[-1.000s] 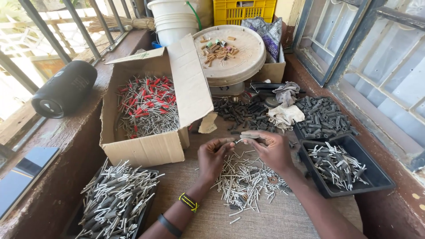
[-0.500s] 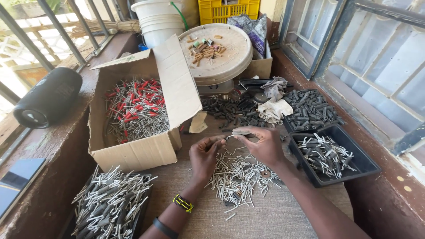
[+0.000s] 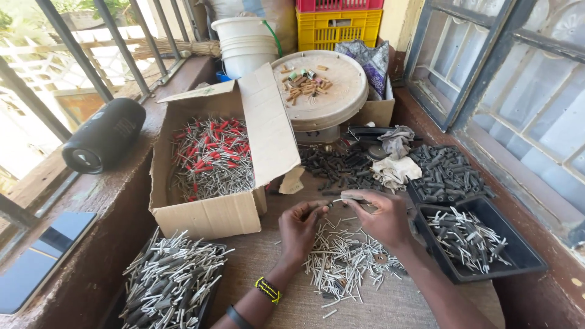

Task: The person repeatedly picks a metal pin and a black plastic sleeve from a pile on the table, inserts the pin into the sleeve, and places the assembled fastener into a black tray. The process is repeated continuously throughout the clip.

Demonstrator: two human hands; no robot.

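Far left of my hands: black cylindrical speaker (image 3: 103,144) on the ledge; nearer, a heap of grey sleeved pins (image 3: 167,283). Left, just beyond my left hand: open cardboard box (image 3: 210,213) of red-tipped metal pins (image 3: 210,155). My left hand (image 3: 301,228), fingers pinched on a small black rubber sleeve (image 3: 327,206). My right hand (image 3: 381,216), pinching a thin metal pin (image 3: 346,200) whose tip meets the sleeve. Best done, I judge, with pin and sleeve held in line, pushed straight. Beneath both hands: loose pale metal pins (image 3: 344,262) on the mat. Right of my right hand: black plastic tray (image 3: 518,259) of finished pieces.
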